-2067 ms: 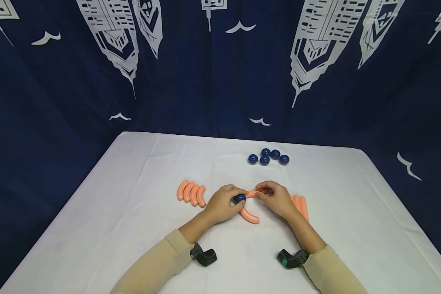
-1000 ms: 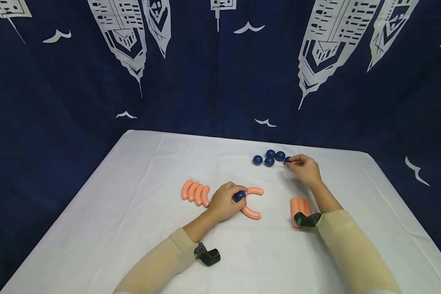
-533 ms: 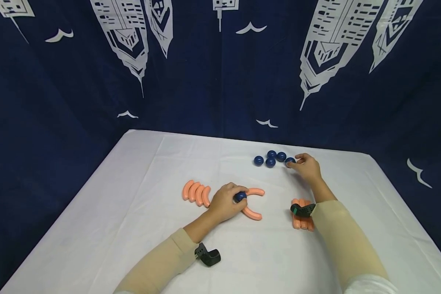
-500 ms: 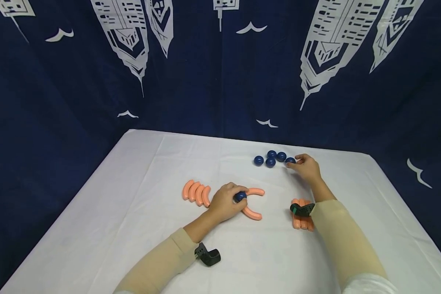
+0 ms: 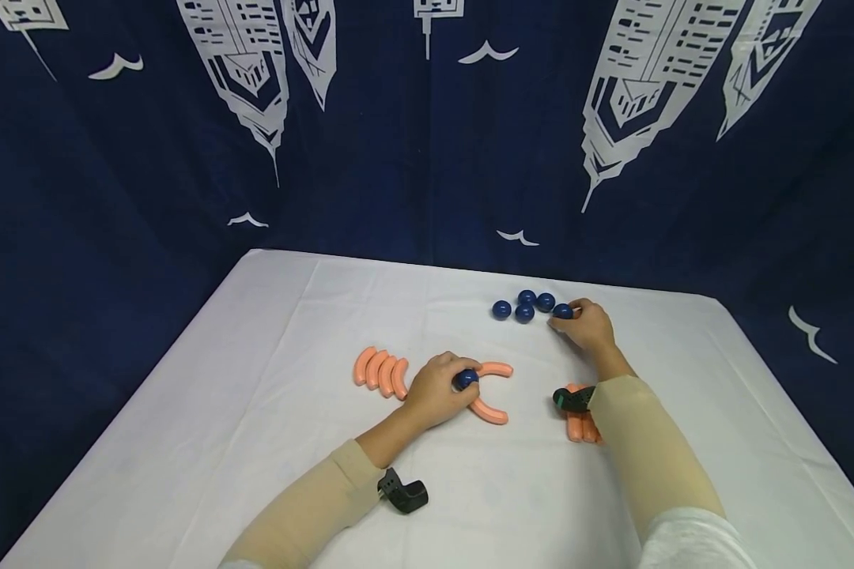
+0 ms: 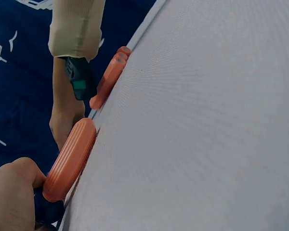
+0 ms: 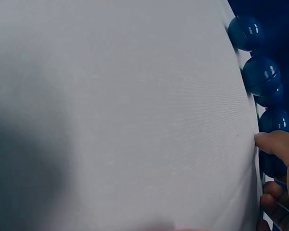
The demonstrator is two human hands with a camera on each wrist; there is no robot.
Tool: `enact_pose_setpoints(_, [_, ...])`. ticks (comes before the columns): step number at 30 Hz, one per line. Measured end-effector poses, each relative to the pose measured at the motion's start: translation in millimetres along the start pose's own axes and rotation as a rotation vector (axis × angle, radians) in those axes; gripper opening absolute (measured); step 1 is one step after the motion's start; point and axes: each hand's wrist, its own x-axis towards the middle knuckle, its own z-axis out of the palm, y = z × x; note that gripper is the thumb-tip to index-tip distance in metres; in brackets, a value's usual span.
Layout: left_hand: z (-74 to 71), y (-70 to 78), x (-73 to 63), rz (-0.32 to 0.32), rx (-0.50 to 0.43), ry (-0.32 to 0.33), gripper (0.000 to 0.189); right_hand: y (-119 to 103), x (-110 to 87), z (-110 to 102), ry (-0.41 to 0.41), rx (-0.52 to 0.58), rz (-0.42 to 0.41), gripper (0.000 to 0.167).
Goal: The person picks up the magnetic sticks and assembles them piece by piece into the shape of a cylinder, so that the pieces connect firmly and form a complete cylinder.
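My left hand (image 5: 437, 390) holds a dark blue ball (image 5: 466, 379) between thumb and fingers at mid-table. Two curved orange rods, an upper rod (image 5: 496, 369) and a lower rod (image 5: 489, 412), extend from the ball to the right. In the left wrist view a ribbed orange rod (image 6: 70, 161) lies against that ball (image 6: 49, 209). Farther back, my right hand (image 5: 589, 325) has its thumb and fingers around the rightmost loose blue ball (image 5: 562, 311). The right wrist view shows the thumb across this ball (image 7: 272, 166), with the other fingers bent beneath.
Several more blue balls (image 5: 524, 313) cluster left of my right hand. A row of curved orange rods (image 5: 379, 372) lies left of my left hand. Straight orange rods (image 5: 576, 427) sit partly under the right wrist camera (image 5: 572, 399). White cloth covers the table (image 5: 292, 442).
My right hand has left the upper curved rod and moved back to the rightmost loose ball, its fingers now closer around it. My left hand keeps its grip in place.
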Motion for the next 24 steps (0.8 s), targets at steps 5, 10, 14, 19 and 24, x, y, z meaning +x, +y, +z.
enact_pose_setpoints(5, [1.3,-0.3,0.2,0.011,-0.008,0.008,0.033,2.1,0.8,1.5,0.008,-0.029,-0.018,0.063])
enact_pose_setpoints(10, [2.1,-0.5,0.4,0.014,-0.017,0.022,0.033,2.9,1.1,2.5,0.008,-0.057,-0.026,0.061])
enact_pose_setpoints(14, [1.6,-0.3,-0.1,0.007,-0.015,0.027,0.032,1.6,0.8,2.8,0.012,-0.057,-0.015,0.061])
enact_pose_setpoints(19, [1.5,-0.7,0.5,0.003,-0.021,0.025,0.032,0.3,-1.9,-0.5,0.019,-0.01,0.021,0.062])
enact_pose_setpoints(24, [1.1,-0.9,1.3,-0.01,-0.026,0.015,0.032,-3.5,-6.5,-6.3,0.016,0.028,0.072,0.065])
